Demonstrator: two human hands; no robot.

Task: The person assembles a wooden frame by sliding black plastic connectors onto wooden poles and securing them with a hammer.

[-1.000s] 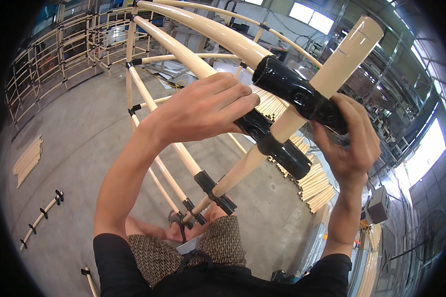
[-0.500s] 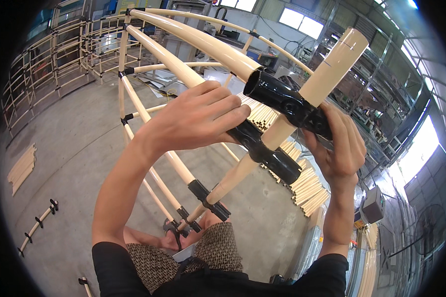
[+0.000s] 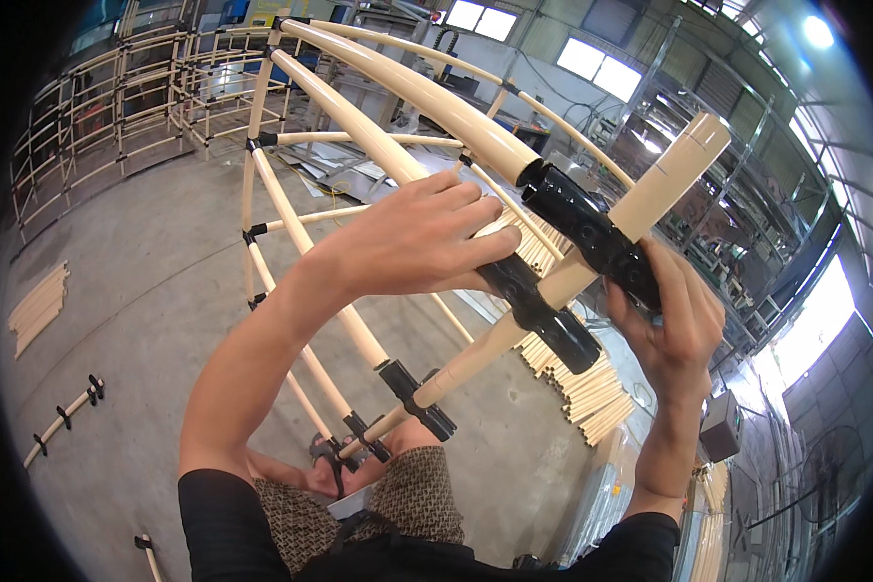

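Observation:
A long beige upright pipe [image 3: 475, 354] slants from near my feet up to the upper right, with several black pipe joints along it. My right hand [image 3: 684, 315] is closed on the right end of the upper black pipe joint [image 3: 584, 221]. The joint's open left end sits close against the end of a beige crossbar pipe [image 3: 436, 97]; whether the pipe has entered it, I cannot tell. My left hand [image 3: 427, 233] wraps around a second beige crossbar pipe [image 3: 349, 121], beside the middle black pipe joint [image 3: 543, 308]. The palm hides where that pipe meets the joint.
Lower crossbars run into another black joint [image 3: 415, 400] near my knees. Bundles of beige pipes [image 3: 587, 388] lie on the floor beyond. At left are loose pipes [image 3: 39, 308] and a pipe with black joints [image 3: 65, 422]. Assembled racks [image 3: 116, 107] stand at the back left.
The upper joint's left end has turned down and come into closer line with the crossbar pipe's end. Both hands keep their holds; the whole view has shifted slightly.

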